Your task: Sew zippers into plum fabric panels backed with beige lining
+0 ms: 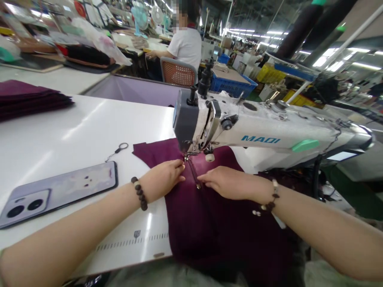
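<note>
A maroon fabric piece (191, 223) lies under the head of a white sewing machine (260, 131) and hangs over the table's front edge. Set into the fabric is a zipper (192, 171), running from the presser foot (187, 156) towards me, with a metal pull at its near end. My left hand (164, 177) is closed on the fabric left of the zipper, fingers bent, tips close to the presser foot. On the zipper's right side, my right hand (223, 181) pinches the fabric, its fingertips beside the metal pull. The exact grip under both hands is hidden.
A phone (68, 189) with a ring strap lies on the white table (86, 131) left of my left forearm. Stacked maroon pieces (30, 97) sit at the far left. Beyond the table, a person in a white shirt (187, 46) sits near blue crates (230, 83).
</note>
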`<state>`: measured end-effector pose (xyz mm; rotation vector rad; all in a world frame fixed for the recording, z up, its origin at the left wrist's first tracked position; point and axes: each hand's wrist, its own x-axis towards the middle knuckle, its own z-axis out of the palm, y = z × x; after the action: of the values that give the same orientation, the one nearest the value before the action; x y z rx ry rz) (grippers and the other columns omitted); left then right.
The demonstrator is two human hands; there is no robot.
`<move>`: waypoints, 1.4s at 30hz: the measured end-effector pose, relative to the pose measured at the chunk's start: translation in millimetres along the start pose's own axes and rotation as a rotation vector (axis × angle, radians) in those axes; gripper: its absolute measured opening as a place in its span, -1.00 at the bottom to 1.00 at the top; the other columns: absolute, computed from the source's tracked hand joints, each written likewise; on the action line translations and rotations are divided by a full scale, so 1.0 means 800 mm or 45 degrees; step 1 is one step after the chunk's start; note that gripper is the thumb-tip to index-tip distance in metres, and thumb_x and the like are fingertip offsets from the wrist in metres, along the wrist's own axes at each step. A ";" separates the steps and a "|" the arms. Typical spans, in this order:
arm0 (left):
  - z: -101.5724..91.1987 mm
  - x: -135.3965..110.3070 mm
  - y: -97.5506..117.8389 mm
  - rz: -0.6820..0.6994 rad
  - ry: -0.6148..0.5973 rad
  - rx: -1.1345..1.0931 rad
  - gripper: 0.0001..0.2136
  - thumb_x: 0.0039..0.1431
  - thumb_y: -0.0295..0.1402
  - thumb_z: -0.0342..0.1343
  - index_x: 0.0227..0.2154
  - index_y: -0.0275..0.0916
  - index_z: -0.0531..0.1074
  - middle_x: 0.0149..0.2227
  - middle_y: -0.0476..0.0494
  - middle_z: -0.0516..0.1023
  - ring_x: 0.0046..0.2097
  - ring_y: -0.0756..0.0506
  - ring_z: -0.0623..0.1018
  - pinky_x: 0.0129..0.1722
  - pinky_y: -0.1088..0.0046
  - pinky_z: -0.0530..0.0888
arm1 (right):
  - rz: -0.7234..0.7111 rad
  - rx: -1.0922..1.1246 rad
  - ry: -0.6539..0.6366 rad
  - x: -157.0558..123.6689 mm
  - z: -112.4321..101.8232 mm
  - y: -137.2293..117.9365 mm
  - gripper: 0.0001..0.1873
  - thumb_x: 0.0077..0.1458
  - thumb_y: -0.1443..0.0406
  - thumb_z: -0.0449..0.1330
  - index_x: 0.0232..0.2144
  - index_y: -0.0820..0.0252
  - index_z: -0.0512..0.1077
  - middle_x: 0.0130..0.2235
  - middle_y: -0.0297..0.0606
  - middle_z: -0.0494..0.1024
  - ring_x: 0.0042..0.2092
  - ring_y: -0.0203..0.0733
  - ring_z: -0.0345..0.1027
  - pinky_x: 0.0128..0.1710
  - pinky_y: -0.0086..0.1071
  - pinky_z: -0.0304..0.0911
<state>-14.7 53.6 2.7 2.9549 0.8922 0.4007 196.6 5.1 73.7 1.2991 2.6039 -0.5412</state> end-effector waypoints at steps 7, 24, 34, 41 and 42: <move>0.007 -0.010 0.016 -0.024 -0.020 0.056 -0.48 0.11 -0.09 0.01 -0.02 -0.44 0.29 0.01 -0.41 0.33 0.06 -0.26 0.34 0.05 0.17 0.30 | 0.306 0.002 0.555 0.032 0.089 -0.007 -0.55 0.20 0.35 -0.14 0.14 0.09 0.09 0.21 -0.19 0.07 0.21 -0.15 -0.08 0.14 0.06 -0.17; 0.017 -0.011 0.006 -0.033 -0.093 -0.076 -0.42 0.01 -0.07 0.09 0.01 -0.39 0.28 0.06 -0.39 0.33 0.13 -0.30 0.26 0.08 -0.01 0.23 | 0.471 0.065 0.588 0.038 0.098 -0.032 -0.54 0.18 0.36 -0.15 0.14 0.05 0.11 0.20 -0.22 0.08 0.21 -0.10 -0.07 0.14 0.11 -0.20; 0.002 -0.006 0.015 -0.121 -0.191 -0.081 -0.39 -0.06 -0.07 0.14 0.00 -0.37 0.27 0.05 -0.36 0.34 0.14 -0.31 0.25 0.07 -0.05 0.22 | 0.493 0.008 0.636 0.044 0.102 -0.033 -0.52 0.16 0.38 -0.14 0.13 0.04 0.13 0.17 -0.22 0.15 0.18 -0.11 0.01 0.13 0.11 -0.10; 0.006 -0.007 0.010 -0.193 -0.222 -0.220 -0.27 -0.15 0.06 0.12 0.03 -0.35 0.24 0.04 -0.33 0.35 0.16 -0.29 0.22 0.14 -0.01 0.13 | 0.224 -0.236 0.815 0.062 0.153 0.017 -0.55 0.11 0.33 -0.06 0.07 -0.01 0.23 0.09 -0.15 0.28 0.07 0.03 0.22 -0.07 0.12 0.21; 0.007 -0.008 0.009 -0.190 -0.217 -0.247 -0.29 -0.13 0.07 0.12 0.02 -0.34 0.25 0.02 -0.33 0.36 0.15 -0.30 0.22 0.15 -0.01 0.12 | 0.155 -0.242 0.823 0.064 0.156 0.024 -0.59 0.11 0.31 -0.05 0.02 -0.04 0.28 0.07 -0.17 0.31 0.05 0.02 0.24 -0.08 0.07 0.25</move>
<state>-14.8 44.3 -3.1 2.6783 0.9828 0.2116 181.4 3.3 -61.5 1.7742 2.9218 0.1869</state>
